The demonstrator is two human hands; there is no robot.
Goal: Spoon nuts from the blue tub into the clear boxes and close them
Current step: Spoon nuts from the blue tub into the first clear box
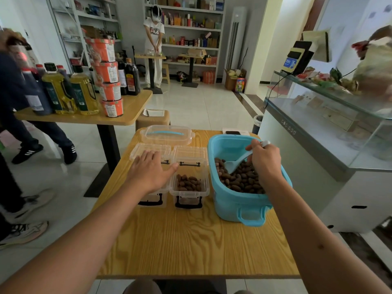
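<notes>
On the wooden counter (191,240) the blue tub (239,204) sits at about three o'clock, open and holding a heap of brown nuts (241,179). The right hand (265,160) reaches down into it, fingers closed around the handle of a pale blue spoon (235,163) whose bowl rests among the nuts at the tub's left side. Just beside the tub, toward the middle of the counter, stands a clear box (189,183) with its lid (189,152) swung back toward twelve o'clock; a shallow layer of nuts covers its bottom. A second clear box (153,198) touches it on the nine o'clock side, mostly hidden under the left hand (151,170), which lies flat and open on it, fingers spread, the thumb reaching to the rim of the box with nuts (what the covered box holds cannot be seen). At twelve o'clock, beyond both boxes, lies a larger clear container (167,135) with a blue handle on its lid, and a phone (233,132) lies at the counter's far edge behind the tub.
</notes>
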